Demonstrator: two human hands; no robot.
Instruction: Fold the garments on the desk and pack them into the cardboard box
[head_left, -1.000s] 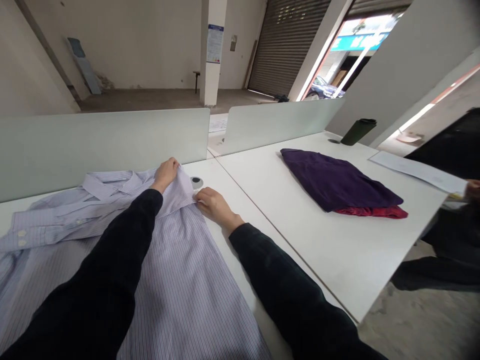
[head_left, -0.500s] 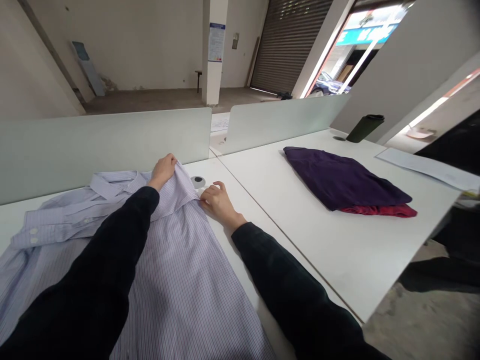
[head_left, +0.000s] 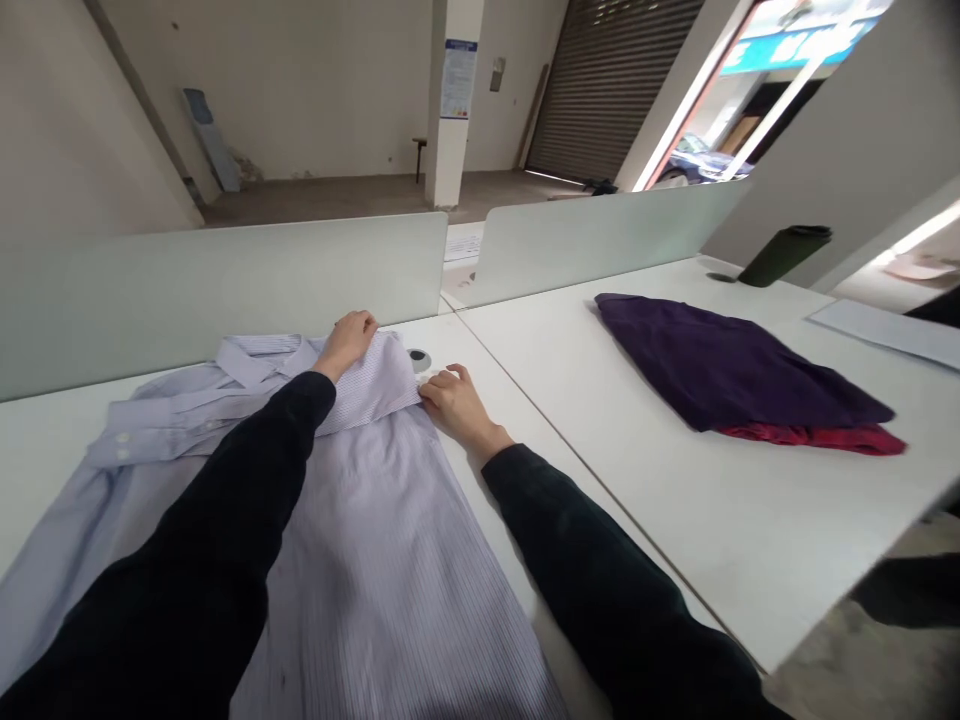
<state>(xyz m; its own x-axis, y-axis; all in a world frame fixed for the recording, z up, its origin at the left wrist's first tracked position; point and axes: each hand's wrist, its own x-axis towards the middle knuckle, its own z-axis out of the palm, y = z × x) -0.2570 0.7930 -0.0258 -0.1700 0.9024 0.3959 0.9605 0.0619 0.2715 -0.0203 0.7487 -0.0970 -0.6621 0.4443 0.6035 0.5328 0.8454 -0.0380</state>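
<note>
On my feed the nearest things were my dark sleeves point(head_left: 187, 540), both reaching out over a pale lilac striped dress shirt point(head_left: 390, 580) that lay flat on a white desk point(head_left: 510, 395), its body running toward me. My left hand point(head_left: 346, 342) was closed, pinching a gathered fold of the shirt's upper layer beside the collar point(head_left: 259, 358). My right hand point(head_left: 456, 400) lay open with its fingers loosely spread, the fingertips point(head_left: 427, 393) touching the folded edge. A buttoned cuff point(head_left: 120, 447) lay to the left. Just past my right hand sat a round cable grommet point(head_left: 418, 360). On the adjoining desk point(head_left: 712, 530) to the right, a folded purple garment point(head_left: 731, 365) lay on red cloth point(head_left: 817, 436). Frosted dividers point(head_left: 225, 290) stood along the far edge.
</note>
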